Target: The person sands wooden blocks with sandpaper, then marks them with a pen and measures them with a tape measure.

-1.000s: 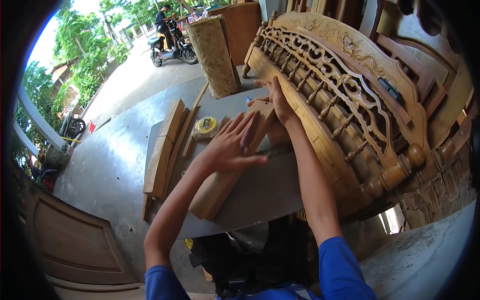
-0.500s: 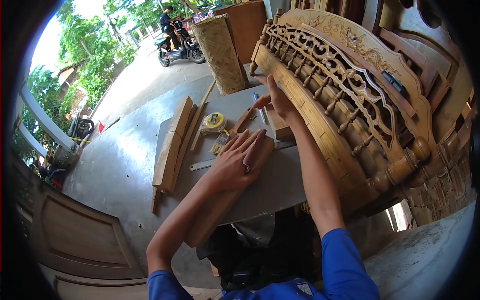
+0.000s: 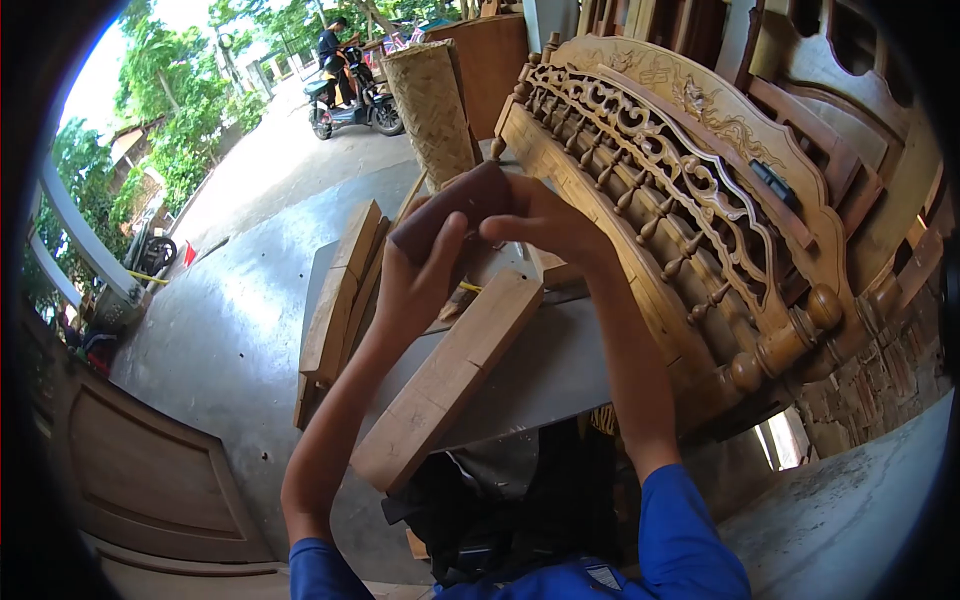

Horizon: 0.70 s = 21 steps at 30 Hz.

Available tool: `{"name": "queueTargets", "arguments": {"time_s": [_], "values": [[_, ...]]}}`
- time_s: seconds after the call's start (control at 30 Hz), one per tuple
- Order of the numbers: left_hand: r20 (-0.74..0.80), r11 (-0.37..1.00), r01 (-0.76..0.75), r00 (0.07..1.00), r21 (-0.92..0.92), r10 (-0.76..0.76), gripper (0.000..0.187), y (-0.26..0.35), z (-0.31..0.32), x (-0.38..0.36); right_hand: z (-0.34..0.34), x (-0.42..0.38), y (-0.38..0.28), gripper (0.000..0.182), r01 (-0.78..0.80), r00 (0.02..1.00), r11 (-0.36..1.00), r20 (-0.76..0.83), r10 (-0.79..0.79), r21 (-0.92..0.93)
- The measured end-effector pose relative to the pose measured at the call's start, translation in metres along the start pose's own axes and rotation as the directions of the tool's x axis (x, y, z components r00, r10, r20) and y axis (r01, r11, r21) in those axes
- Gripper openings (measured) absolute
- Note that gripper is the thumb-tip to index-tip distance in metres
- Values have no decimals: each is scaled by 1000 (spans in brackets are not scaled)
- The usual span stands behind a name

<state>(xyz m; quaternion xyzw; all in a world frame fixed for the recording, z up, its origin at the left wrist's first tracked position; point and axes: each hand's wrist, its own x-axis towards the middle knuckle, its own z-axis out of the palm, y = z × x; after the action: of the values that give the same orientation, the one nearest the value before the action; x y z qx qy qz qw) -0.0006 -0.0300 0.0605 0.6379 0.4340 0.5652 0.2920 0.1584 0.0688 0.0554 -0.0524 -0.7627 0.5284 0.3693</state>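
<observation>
A dark reddish-brown piece of sandpaper [image 3: 455, 208], bent into a curve, is held up above the work table. My left hand [image 3: 415, 285] grips its left end, with the thumb along the near side. At the other end, my right hand [image 3: 550, 225] has its fingers closed on the sheet, thumb pointing left. Below both hands lies a squared wooden block [image 3: 450, 380] with thin dark lines across it, its near end jutting past the table edge. A brush [image 3: 458, 302] shows only in part behind my left hand.
Long wooden pieces [image 3: 335, 300] lie on the left of the grey table [image 3: 555, 365]. A carved wooden headboard [image 3: 650, 150] leans close on the right. A woven roll [image 3: 432, 110] stands behind the table. A person with a motorbike [image 3: 355, 105] is outside.
My left hand has lifted off the wooden block, bringing the sandpaper up. My right hand, open and raised before, has come left and closed on the sheet. The block is now uncovered.
</observation>
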Motion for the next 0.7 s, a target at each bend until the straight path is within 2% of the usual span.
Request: {"name": "queueTargets", "arguments": {"time_s": [0.03,0.07,0.1,0.13,0.17,0.2,0.23,0.27,0.33,0.37,0.43,0.47,0.53,0.6,0.67,0.7], "values": [[-4,1000,16,1000,14,-16,35,5,-3,-2,7,3,-4,47,-104,993,994,-69,101,-44],[-5,999,28,1000,29,-28,35,7,-6,-4,9,2,-5,43,-79,994,993,-79,72,-88],[43,976,-55,998,209,47,41,4,-13,-13,6,-2,-6,40,-50,995,989,-91,38,-136],[142,915,-99,989,391,46,57,-5,-20,-26,2,-6,-12,37,-18,995,982,-102,-1,-188],[237,761,-139,971,633,-20,74,-6,-25,-47,-5,-15,-26,29,-129,969,949,-241,59,-286],[260,606,-155,962,780,-89,82,-12,-24,-73,-15,-21,-18,30,-43,928,972,-369,-47,-232],[242,502,-78,932,861,-270,82,-12,-20,-90,-21,-27,-23,28,-11,862,971,-494,-112,-239],[233,543,-25,919,840,-319,81,-12,-20,-93,-28,-32,-25,24,72,828,993,-549,-112,-95],[220,612,81,889,787,-401,80,-12,-22,-95,-40,-40,-29,20,193,776,981,-613,-149,7],[219,727,112,912,678,-345,76,-21,-28,-93,-43,-43,-32,21,209,757,977,-627,-182,-32],[270,895,246,894,371,-358,71,-27,-32,-81,-45,-49,-35,21,237,721,965,-645,-254,-115],[301,929,311,883,199,-360,69,-28,-32,-73,-48,-51,-37,22,219,721,965,-642,-262,-148],[370,918,373,841,133,-395,64,-22,-27,-47,-48,-56,-37,25,173,723,965,-639,-261,-199],[445,911,403,802,90,-399,61,-29,-23,-22,-43,-53,-34,24,63,743,889,-573,-346,-454],[466,929,355,807,108,-363,57,-42,-17,-4,-43,-48,-23,24,-51,772,748,-501,-391,-662],[480,938,327,808,117,-342,55,-49,-14,4,-37,-47,-26,29,-232,832,626,-485,-270,-745]]}}
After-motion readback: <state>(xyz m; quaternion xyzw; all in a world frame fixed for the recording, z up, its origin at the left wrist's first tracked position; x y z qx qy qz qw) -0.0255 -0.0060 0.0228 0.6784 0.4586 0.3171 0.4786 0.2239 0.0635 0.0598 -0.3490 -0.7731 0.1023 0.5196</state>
